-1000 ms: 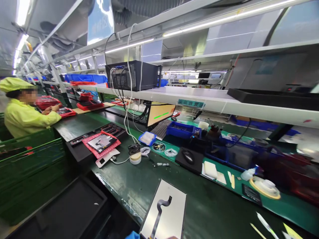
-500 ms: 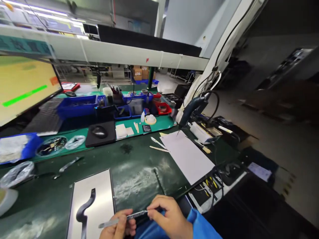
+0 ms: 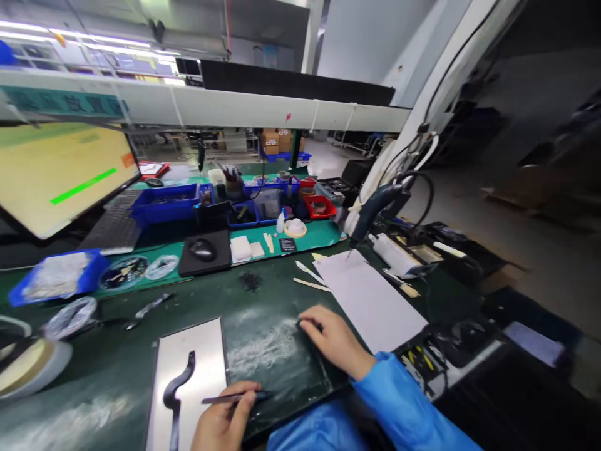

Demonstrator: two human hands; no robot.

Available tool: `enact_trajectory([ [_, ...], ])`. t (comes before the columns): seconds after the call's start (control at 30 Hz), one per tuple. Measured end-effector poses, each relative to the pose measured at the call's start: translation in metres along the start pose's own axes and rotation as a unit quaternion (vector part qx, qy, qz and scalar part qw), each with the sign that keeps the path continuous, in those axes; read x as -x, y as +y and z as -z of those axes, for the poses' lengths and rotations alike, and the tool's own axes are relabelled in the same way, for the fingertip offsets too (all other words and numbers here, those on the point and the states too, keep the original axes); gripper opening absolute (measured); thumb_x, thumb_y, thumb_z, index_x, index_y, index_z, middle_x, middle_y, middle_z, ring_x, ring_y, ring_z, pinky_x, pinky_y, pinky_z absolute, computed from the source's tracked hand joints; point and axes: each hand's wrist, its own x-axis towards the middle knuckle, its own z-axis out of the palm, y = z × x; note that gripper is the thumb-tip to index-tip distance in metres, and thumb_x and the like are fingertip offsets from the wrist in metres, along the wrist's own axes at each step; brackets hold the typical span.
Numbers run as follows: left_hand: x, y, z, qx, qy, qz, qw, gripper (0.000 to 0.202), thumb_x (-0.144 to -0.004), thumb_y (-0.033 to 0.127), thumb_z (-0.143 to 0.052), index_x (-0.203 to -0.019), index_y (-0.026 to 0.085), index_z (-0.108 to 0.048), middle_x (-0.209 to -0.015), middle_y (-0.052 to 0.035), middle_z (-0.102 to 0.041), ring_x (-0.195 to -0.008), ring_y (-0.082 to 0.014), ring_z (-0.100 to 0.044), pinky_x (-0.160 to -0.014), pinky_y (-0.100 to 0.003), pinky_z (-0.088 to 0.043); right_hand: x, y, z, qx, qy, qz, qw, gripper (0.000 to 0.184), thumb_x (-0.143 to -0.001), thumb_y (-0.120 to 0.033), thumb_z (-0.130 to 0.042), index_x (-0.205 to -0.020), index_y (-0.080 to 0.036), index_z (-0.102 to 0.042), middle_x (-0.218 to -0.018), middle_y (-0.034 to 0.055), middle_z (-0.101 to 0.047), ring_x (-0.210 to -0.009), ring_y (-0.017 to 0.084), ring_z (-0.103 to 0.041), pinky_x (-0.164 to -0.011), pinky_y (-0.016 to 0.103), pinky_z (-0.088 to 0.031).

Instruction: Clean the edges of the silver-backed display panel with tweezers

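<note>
My left hand (image 3: 228,416) is closed around a slim metal scalpel (image 3: 220,399), seen nearly edge-on, its tip end dark and pointing right. Below and left of it lies a silvery plate (image 3: 200,341), bearing a curved black strip (image 3: 172,391) with an S-bend. My right hand (image 3: 335,338) is over the dark green mat (image 3: 263,307), right of the scalpel and apart from it. Its thumb and fingers are pinched together near a thin dark line on the mat; what they hold, if anything, is hidden.
White paper (image 3: 370,300) lies to the right, below a dark electric screwdriver (image 3: 373,210). A mouse (image 3: 203,250), blue bins (image 3: 166,203) and a small white bottle (image 3: 280,222) stand behind. At left are a white round container (image 3: 59,369) and a monitor (image 3: 70,181).
My right hand has left the scalpel's tip and moved forward and right over the mat. My left hand keeps the scalpel, now turned edge-on. The view has shifted slightly left.
</note>
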Motion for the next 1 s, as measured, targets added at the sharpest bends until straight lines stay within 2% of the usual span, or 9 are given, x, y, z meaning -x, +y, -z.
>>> enact_trajectory([
  [0.1, 0.0, 0.001, -0.002, -0.053, -0.029, -0.015, 0.998, 0.037, -0.096, 0.05, -0.054, -0.103, 0.027, -0.082, -0.11, -0.003, -0.079, -0.109, -0.0221, -0.074, -0.102, -0.031, -0.057, -0.032, 0.032, -0.008, 0.154, 0.081, 0.007, 0.985, 0.029, -0.095, -0.021, -0.062, -0.12, -0.018, -0.073, -0.121, 0.0152, -0.072, -0.111, 0.03, -0.068, -0.099, 0.046, -0.055],
  [0.2, 0.001, 0.0, -0.006, -0.077, -0.043, -0.022, 0.996, 0.038, -0.098, 0.05, -0.052, -0.107, 0.027, -0.081, -0.115, -0.0033, -0.078, -0.113, -0.0202, -0.072, -0.105, -0.03, -0.055, -0.048, 0.053, -0.019, 0.219, 0.091, -0.001, 0.971, 0.025, -0.092, -0.02, -0.066, -0.114, -0.016, -0.076, -0.113, 0.0162, -0.073, -0.104, 0.034, -0.068, -0.092, 0.048, -0.056],
  [0.3, 0.003, -0.002, -0.006, -0.076, -0.047, -0.019, 0.996, 0.038, -0.098, 0.052, -0.052, -0.108, 0.027, -0.08, -0.117, -0.0037, -0.077, -0.115, -0.0196, -0.072, -0.106, -0.028, -0.054, -0.051, 0.062, -0.022, 0.216, 0.09, -0.004, 0.972, 0.019, -0.095, -0.021, -0.064, -0.106, -0.018, -0.078, -0.104, 0.0123, -0.074, -0.099, 0.029, -0.068, -0.091, 0.042, -0.055],
  [0.37, 0.004, 0.0, -0.006, -0.071, -0.041, -0.008, 0.997, 0.038, -0.099, 0.051, -0.052, -0.108, 0.027, -0.079, -0.118, -0.0038, -0.077, -0.115, -0.0196, -0.071, -0.107, -0.029, -0.054, -0.051, 0.063, -0.019, 0.219, 0.094, -0.009, 0.971, 0.021, -0.097, -0.022, -0.061, -0.111, -0.018, -0.077, -0.107, 0.0118, -0.073, -0.102, 0.028, -0.067, -0.094, 0.04, -0.053],
  [0.47, 0.003, 0.006, -0.005, -0.082, -0.047, 0.003, 0.996, 0.038, -0.099, 0.051, -0.051, -0.109, 0.027, -0.079, -0.12, -0.004, -0.076, -0.117, -0.0203, -0.07, -0.109, -0.032, -0.053, -0.055, 0.064, -0.015, 0.231, 0.101, -0.031, 0.967, 0.028, -0.097, -0.02, -0.06, -0.122, -0.014, -0.073, -0.114, 0.0154, -0.072, -0.104, 0.03, -0.065, -0.092, 0.042, -0.051],
  [0.67, 0.003, 0.019, -0.002, -0.118, -0.034, 0.011, 0.992, 0.042, -0.097, 0.052, -0.049, -0.108, 0.024, -0.078, -0.118, -0.0064, -0.077, -0.116, -0.0244, -0.071, -0.109, -0.041, -0.055, -0.059, 0.06, -0.006, 0.239, 0.066, -0.062, 0.967, 0.015, -0.093, -0.017, -0.063, -0.096, -0.016, -0.077, -0.093, 0.0125, -0.073, -0.091, 0.029, -0.065, -0.082, 0.038, -0.047],
  [0.87, 0.006, 0.02, 0.002, -0.127, -0.03, 0.007, 0.991, 0.04, -0.095, 0.051, -0.054, -0.108, 0.023, -0.078, -0.114, -0.0057, -0.078, -0.112, -0.0241, -0.072, -0.105, -0.041, -0.057, -0.049, 0.051, 0.003, 0.238, 0.024, -0.1, 0.966, 0.018, -0.095, -0.015, -0.055, -0.094, -0.014, -0.073, -0.097, 0.0156, -0.073, -0.096, 0.029, -0.066, -0.088, 0.038, -0.048],
  [0.93, 0.007, 0.019, 0.002, -0.124, -0.029, 0.009, 0.992, 0.038, -0.097, 0.05, -0.055, -0.11, 0.023, -0.078, -0.115, -0.0053, -0.078, -0.111, -0.0227, -0.072, -0.105, -0.039, -0.057, -0.036, 0.046, 0.003, 0.212, 0.026, -0.114, 0.97, 0.02, -0.098, -0.018, -0.051, -0.102, -0.015, -0.07, -0.099, 0.0151, -0.073, -0.094, 0.028, -0.067, -0.085, 0.037, -0.05],
  [1.0, 0.008, 0.019, 0.003, -0.115, -0.028, 0.009, 0.993, 0.036, -0.099, 0.048, -0.055, -0.112, 0.022, -0.077, -0.116, -0.0053, -0.077, -0.111, -0.0213, -0.072, -0.106, -0.038, -0.057, -0.017, 0.035, -0.001, 0.107, 0.054, -0.115, 0.986, 0.021, -0.101, -0.024, -0.048, -0.113, -0.016, -0.064, -0.097, 0.0117, -0.074, -0.088, 0.025, -0.069, -0.08, 0.036, -0.053],
])
